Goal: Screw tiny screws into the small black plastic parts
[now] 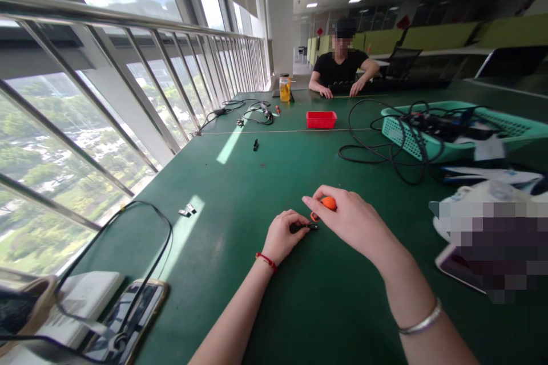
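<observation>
My left hand (283, 235) rests on the green table (265, 182), fingers curled round a small black part (305, 227) that it pins to the surface. My right hand (347, 218) is closed on an orange-handled screwdriver (327, 203), held upright with its tip down at the black part. Both hands meet near the middle of the table, close to me. A red string circles my left wrist and a silver bangle my right.
Two tiny black parts (187, 211) lie to the left. A phone (128, 319) and a black cable (158, 228) sit near left. A red tray (321, 119), a teal basket (432, 131) of cables and a seated person (342, 68) lie beyond.
</observation>
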`<state>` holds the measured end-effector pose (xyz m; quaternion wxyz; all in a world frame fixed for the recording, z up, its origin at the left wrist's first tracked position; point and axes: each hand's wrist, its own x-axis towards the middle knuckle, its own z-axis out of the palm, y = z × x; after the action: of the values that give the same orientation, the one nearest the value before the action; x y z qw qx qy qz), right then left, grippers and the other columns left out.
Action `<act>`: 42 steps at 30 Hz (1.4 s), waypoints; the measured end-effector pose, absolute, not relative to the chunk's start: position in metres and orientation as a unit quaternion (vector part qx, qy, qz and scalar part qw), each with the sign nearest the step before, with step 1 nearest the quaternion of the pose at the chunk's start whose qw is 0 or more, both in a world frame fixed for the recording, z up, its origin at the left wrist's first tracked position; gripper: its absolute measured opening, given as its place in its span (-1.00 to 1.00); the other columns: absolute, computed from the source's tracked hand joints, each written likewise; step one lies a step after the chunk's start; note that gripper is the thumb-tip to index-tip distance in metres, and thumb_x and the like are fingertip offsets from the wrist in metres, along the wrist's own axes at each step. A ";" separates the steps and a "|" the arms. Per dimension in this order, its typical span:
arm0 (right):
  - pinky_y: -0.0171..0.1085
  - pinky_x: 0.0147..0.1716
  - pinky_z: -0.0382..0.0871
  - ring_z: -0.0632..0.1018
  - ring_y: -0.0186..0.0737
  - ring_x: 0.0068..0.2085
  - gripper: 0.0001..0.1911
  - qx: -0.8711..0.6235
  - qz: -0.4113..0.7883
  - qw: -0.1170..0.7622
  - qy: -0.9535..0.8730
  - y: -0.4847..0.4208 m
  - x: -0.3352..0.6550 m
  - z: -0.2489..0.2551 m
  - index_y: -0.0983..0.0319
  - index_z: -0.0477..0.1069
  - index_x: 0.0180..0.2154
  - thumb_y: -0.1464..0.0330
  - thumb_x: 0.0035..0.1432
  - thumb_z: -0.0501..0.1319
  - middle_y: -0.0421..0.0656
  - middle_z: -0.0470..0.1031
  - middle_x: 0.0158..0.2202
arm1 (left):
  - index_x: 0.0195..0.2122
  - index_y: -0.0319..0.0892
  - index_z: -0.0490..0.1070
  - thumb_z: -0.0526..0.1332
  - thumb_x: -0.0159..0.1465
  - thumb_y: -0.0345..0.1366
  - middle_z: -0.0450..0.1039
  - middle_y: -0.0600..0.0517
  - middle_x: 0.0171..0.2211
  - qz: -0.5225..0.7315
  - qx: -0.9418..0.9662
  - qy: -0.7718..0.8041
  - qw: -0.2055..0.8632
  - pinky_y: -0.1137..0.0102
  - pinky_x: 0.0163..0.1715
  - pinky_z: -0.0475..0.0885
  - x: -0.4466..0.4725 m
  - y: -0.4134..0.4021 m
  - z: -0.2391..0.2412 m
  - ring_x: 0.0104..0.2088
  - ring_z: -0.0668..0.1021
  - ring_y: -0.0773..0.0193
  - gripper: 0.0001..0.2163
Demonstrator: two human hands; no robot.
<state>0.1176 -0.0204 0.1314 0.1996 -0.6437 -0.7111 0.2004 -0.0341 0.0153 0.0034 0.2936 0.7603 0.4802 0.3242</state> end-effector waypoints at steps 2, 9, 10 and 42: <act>-0.34 -0.56 0.13 0.41 -0.28 -0.52 -0.75 -0.642 0.195 0.206 -0.713 -0.020 0.116 0.131 0.12 0.31 -0.38 0.12 0.15 0.01 -0.27 0.45 -0.52 | -0.39 -0.17 0.51 0.25 0.11 -0.36 0.47 0.04 -0.37 0.324 0.762 0.480 0.289 0.37 -0.25 0.35 -0.034 0.015 0.003 -0.31 0.48 0.26 -0.94; -0.35 -0.58 0.08 0.39 -0.28 -0.50 -0.75 -0.639 0.156 0.207 -0.724 -0.021 0.113 0.130 0.13 0.26 -0.34 0.09 0.07 0.10 -0.25 0.42 -0.48 | -0.41 -0.19 0.49 0.24 0.10 -0.38 0.48 0.03 -0.38 0.327 0.762 0.484 0.281 0.36 -0.26 0.37 -0.034 0.016 -0.001 -0.32 0.49 0.24 -0.95; -0.34 -0.59 0.07 0.39 -0.28 -0.51 -0.70 -0.643 0.159 0.202 -0.721 -0.021 0.113 0.129 0.13 0.26 -0.35 0.04 0.09 0.07 -0.24 0.41 -0.51 | -0.41 -0.19 0.49 0.24 0.11 -0.38 0.49 0.03 -0.37 0.326 0.762 0.482 0.284 0.36 -0.25 0.38 -0.034 0.016 -0.001 -0.32 0.49 0.24 -0.95; -0.33 -0.59 0.09 0.39 -0.26 -0.52 -0.68 -0.653 0.149 0.219 -0.710 -0.017 0.112 0.125 0.12 0.28 -0.38 0.02 0.12 0.04 -0.26 0.40 -0.55 | -0.40 -0.18 0.43 0.19 0.14 -0.37 0.47 0.02 -0.36 0.306 0.794 0.480 0.214 0.34 -0.23 0.38 -0.030 0.012 0.001 -0.31 0.48 0.24 -0.96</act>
<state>0.1124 -0.0167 0.1255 0.2190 -0.6530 -0.7096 0.1486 -0.0299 0.0122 0.0006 0.2136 0.7939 0.4801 0.3061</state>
